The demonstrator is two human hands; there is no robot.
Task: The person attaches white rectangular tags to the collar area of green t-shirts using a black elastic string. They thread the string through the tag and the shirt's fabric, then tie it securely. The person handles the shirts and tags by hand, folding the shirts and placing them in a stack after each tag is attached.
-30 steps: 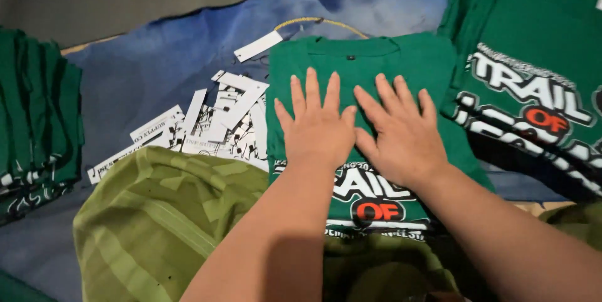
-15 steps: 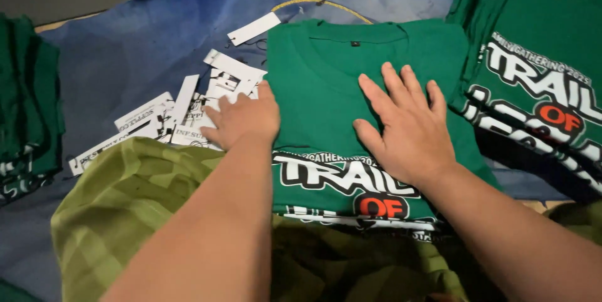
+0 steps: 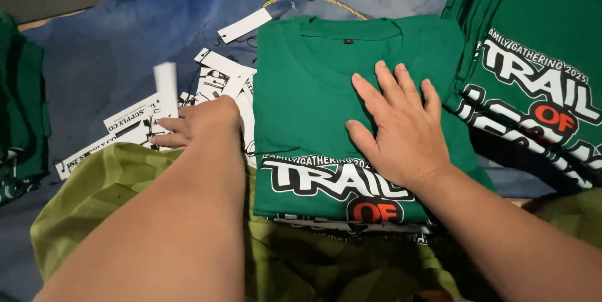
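A folded green T-shirt (image 3: 313,89) with white, black and orange print lies in front of me on a blue cloth. My right hand (image 3: 401,129) rests flat on its middle, fingers spread. My left hand (image 3: 200,123) is to the shirt's left, over a heap of white paper tags (image 3: 219,76), and pinches one white tag (image 3: 166,89) that stands up blurred above its fingers.
A stack of the same green printed shirts (image 3: 539,76) lies at the right. More folded green shirts (image 3: 25,107) sit at the left edge. An olive-green cloth (image 3: 106,195) covers my lap. A gold cord (image 3: 313,0) and a white tag (image 3: 244,25) lie behind the collar.
My left hand left the shirt, moved left onto the tag heap and lifted one tag. The right hand stayed pressed on the shirt.
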